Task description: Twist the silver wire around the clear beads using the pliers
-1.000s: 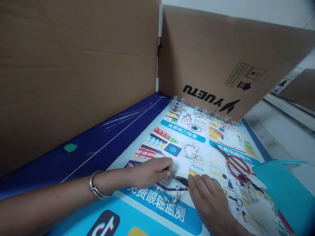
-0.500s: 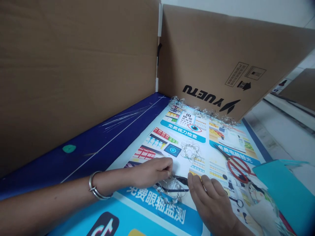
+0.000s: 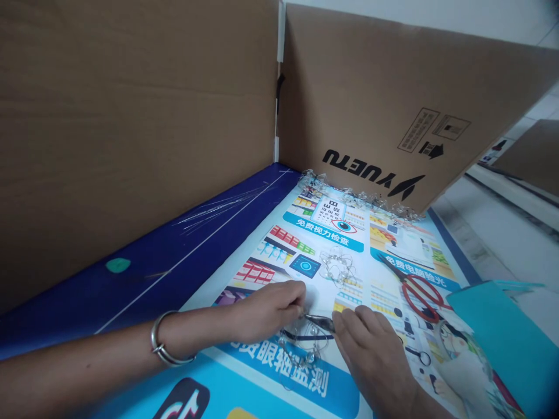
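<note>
My left hand (image 3: 275, 308) is closed in a pinch on the end of a wire-and-bead piece (image 3: 301, 349), a loop of thin wire with clear beads that hangs below the fingers. My right hand (image 3: 371, 343) is wrapped round a pair of pliers (image 3: 321, 322). The narrow jaws of the pliers reach left to my left fingertips, at the wire. Their handles are mostly hidden in my right palm. Beyond my hands lies a second wire-and-bead piece (image 3: 338, 266), untouched, on the printed sheet (image 3: 321, 299).
Red-handled scissors (image 3: 421, 297) lie on the right, beside a turquoise folder (image 3: 502, 337). A row of beaded wire pieces (image 3: 362, 201) lines the back edge below a cardboard panel (image 3: 371, 105). Loose wire strands (image 3: 222, 206) and a green patch (image 3: 118, 265) are on the blue surface.
The pliers have turned slightly between my hands, and their jaws stay at my left fingertips. Both hands hold nearly the same place. The whole view has shifted a little.
</note>
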`<state>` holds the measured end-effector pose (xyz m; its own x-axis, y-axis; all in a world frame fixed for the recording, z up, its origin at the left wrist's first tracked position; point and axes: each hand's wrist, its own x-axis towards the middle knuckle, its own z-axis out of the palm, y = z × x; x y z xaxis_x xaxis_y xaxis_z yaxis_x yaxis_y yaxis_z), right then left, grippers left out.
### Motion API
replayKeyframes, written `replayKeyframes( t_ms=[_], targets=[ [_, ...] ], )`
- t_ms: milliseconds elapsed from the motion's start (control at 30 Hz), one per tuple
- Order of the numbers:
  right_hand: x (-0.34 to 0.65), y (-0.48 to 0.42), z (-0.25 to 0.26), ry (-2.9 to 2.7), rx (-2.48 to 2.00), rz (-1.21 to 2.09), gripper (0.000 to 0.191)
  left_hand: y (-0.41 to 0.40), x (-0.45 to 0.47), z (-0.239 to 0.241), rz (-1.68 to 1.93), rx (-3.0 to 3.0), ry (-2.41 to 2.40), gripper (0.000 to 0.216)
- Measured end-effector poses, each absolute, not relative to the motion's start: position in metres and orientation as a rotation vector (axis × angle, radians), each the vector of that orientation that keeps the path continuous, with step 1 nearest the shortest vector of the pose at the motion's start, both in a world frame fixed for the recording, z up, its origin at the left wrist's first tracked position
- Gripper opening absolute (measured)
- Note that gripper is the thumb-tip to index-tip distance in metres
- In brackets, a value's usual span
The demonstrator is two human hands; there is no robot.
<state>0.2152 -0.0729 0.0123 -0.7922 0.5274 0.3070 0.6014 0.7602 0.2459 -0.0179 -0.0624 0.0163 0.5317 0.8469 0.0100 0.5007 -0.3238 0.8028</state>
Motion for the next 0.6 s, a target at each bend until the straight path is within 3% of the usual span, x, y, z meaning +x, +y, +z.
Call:
replayKeyframes(
  t_ms=[200,333,600],
  targets=[
    [0.214,-0.067,0.013,-2.696,-1.042,-0.078,0.014,-0.063,-0.017,0.016,0.554,2.031,1.084,0.010],
    [0.213,-0.065,0.014,-2.707,-1.083,0.016,0.014,-0.063,-0.016,0.017,0.523,2.038,1.092,0.010],
    [0.213,-0.081,0.019,-2.714,-0.858,-0.630,0.030,-0.064,-0.014,0.016,0.549,2.038,1.139,0.009]
  ],
)
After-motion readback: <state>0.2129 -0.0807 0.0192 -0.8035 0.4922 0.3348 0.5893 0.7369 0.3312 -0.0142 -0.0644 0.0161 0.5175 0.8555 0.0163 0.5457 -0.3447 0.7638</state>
